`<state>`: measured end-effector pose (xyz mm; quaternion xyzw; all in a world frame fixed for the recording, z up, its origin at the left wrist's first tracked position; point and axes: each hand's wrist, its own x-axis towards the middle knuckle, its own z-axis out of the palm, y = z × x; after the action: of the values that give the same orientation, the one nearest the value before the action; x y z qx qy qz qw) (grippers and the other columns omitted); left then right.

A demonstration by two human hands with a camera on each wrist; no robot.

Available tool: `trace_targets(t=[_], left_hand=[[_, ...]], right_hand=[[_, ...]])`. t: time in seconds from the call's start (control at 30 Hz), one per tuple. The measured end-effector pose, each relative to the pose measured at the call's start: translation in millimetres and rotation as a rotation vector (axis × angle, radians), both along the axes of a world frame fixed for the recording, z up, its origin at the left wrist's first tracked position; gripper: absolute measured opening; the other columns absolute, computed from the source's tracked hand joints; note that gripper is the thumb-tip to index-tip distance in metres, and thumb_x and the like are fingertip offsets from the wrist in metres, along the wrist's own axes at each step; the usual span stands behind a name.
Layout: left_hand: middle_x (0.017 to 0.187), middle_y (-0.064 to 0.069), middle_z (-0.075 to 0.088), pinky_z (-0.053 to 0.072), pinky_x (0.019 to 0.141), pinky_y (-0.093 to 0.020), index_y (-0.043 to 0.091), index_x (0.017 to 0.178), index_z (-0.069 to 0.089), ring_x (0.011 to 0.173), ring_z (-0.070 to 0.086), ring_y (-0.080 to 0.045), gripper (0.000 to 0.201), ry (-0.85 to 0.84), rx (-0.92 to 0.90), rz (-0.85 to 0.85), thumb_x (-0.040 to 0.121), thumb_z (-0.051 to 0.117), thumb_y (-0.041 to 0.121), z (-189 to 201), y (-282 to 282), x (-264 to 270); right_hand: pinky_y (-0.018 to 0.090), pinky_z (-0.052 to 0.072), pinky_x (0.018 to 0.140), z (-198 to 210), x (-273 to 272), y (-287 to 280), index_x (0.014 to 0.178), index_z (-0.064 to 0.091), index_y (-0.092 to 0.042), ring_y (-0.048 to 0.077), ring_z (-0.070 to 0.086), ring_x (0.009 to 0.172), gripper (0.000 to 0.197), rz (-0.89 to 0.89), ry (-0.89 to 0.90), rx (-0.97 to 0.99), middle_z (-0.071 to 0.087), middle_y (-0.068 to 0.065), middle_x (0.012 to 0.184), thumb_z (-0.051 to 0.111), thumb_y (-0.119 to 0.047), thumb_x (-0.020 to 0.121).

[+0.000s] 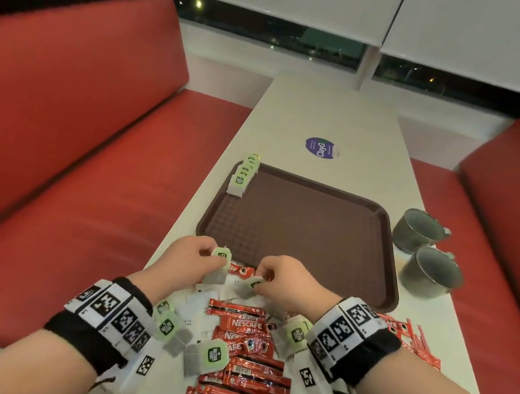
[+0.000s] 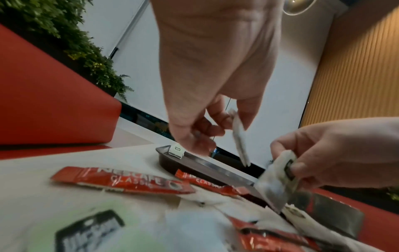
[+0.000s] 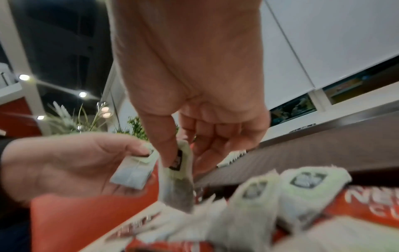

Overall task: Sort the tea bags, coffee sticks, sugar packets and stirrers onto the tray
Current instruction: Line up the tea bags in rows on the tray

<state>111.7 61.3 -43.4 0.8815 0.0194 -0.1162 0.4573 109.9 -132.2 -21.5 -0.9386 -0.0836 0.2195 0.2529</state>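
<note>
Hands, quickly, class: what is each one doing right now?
Left hand: pinching a tea bag.
Right hand: pinching another tea bag.

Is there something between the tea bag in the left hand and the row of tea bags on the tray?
Nothing visible. The left hand holds its tea bag at the tray's near edge; the floor up to the row is bare.

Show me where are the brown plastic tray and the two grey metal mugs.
brown plastic tray (image 1: 297,233), head view, bare ribbed floor.
two grey metal mugs (image 1: 416,233), head view, side of the farther mug.
</note>
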Motion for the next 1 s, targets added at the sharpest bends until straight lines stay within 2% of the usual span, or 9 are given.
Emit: trace_targets(t=[0.07, 0.17, 0.27, 0.37, 0.47, 0.57, 0.77, 0.87, 1.0], left_hand=[[0.066, -0.002, 0.034, 0.028, 0.049, -0.024, 0.015, 0.068, 0.037, 0.055, 0.034, -0.013, 0.026, 0.107, -0.153, -0.003, 0.086, 0.056, 0.014, 5.8, -2.8, -0.1], [0.077, -0.007, 0.046, 0.044, 0.061, -0.032, 0.014, 0.079, 0.045, 0.069, 0.051, -0.019, 0.011, 0.333, -0.385, -0.086, 0.086, 0.047, 0.005, 11.7, -17.4, -3.0], [0.084, -0.014, 0.054, 0.05, 0.062, -0.033, 0.011, 0.094, 0.052, 0.068, 0.056, -0.021, 0.008, 0.473, -0.602, -0.135, 0.093, 0.045, 0.011, 20.6, -32.8, -10.9], [0.096, -0.018, 0.062, 0.057, 0.07, -0.04, 0.009, 0.111, 0.056, 0.081, 0.064, -0.028, 0.036, 0.634, -0.778, -0.205, 0.1, 0.039, 0.039, 24.7, -40.6, -16.2], [0.098, -0.015, 0.062, 0.058, 0.07, -0.037, 0.017, 0.127, 0.046, 0.076, 0.065, -0.025, 0.031, 0.64, -0.814, -0.274, 0.097, 0.05, 0.02, 21.6, -47.3, -20.4], [0.092, -0.016, 0.06, 0.052, 0.056, -0.027, 0.019, 0.128, 0.044, 0.063, 0.061, -0.019, 0.042, 0.596, -0.813, -0.226, 0.093, 0.049, -0.004, 14.3, -54.7, -21.1], [0.104, -0.021, 0.062, 0.051, 0.056, -0.028, 0.015, 0.125, 0.047, 0.069, 0.063, -0.019, 0.038, 0.554, -0.7, -0.127, 0.094, 0.043, -0.006, 5.5, -59.2, -29.1], [0.108, -0.023, 0.063, 0.052, 0.058, -0.028, 0.013, 0.124, 0.047, 0.074, 0.066, -0.021, 0.036, 0.544, -0.681, -0.075, 0.094, 0.044, -0.006, 6.3, -60.7, -35.9], [0.102, -0.016, 0.064, 0.05, 0.061, -0.028, 0.014, 0.121, 0.05, 0.076, 0.066, -0.02, 0.037, 0.481, -0.637, -0.038, 0.092, 0.046, -0.008, 8.8, -65.1, -42.4]], right_hand=[[0.017, 0.038, 0.056, 13.0, -4.2, -2.6, 0.079, 0.057, -0.023, 0.006, 0.046, 0.064, 0.012, 0.024, 0.004, 0.111, 0.052, -0.01, 0.074, 0.067, -0.02, 0.084], [0.011, 0.037, 0.056, 26.8, -13.3, -4.4, 0.083, 0.063, -0.023, -0.001, 0.047, 0.059, 0.01, 0.02, 0.012, 0.272, 0.055, -0.013, 0.069, 0.068, -0.015, 0.085], [0.014, 0.042, 0.061, 25.9, -17.7, -5.0, 0.08, 0.063, -0.024, 0.001, 0.051, 0.06, 0.014, -0.02, 0.006, 0.33, 0.06, -0.01, 0.07, 0.069, -0.012, 0.084], [0.031, 0.049, 0.067, 18.7, -24.2, -6.9, 0.08, 0.063, -0.022, 0.011, 0.056, 0.065, 0.012, -0.118, -0.049, 0.327, 0.063, -0.001, 0.073, 0.071, -0.013, 0.083], [0.038, 0.054, 0.073, 16.4, -32.0, -15.3, 0.087, 0.063, -0.019, 0.012, 0.06, 0.066, 0.011, -0.242, -0.107, 0.393, 0.064, -0.002, 0.075, 0.07, -0.012, 0.082], [0.031, 0.05, 0.069, 18.2, -40.2, -39.5, 0.093, 0.062, -0.021, 0.009, 0.058, 0.07, 0.013, -0.288, -0.194, 0.262, 0.061, -0.01, 0.078, 0.07, -0.017, 0.083], [0.032, 0.047, 0.092, -16.3, -71.4, -70.7, 0.125, 0.053, -0.025, 0.017, 0.049, 0.112, 0.054, -0.148, -0.093, -0.25, 0.052, -0.003, 0.12, 0.068, -0.048, 0.079], [0.037, 0.045, 0.093, -29.1, -70.8, -65.9, 0.129, 0.048, -0.025, 0.02, 0.047, 0.114, 0.067, -0.112, -0.095, -0.3, 0.052, -0.002, 0.122, 0.065, -0.061, 0.075], [0.041, 0.043, 0.092, -35.7, -69.0, -60.7, 0.126, 0.045, -0.025, 0.023, 0.048, 0.113, 0.061, -0.092, -0.141, -0.345, 0.051, -0.001, 0.12, 0.067, -0.054, 0.076]])
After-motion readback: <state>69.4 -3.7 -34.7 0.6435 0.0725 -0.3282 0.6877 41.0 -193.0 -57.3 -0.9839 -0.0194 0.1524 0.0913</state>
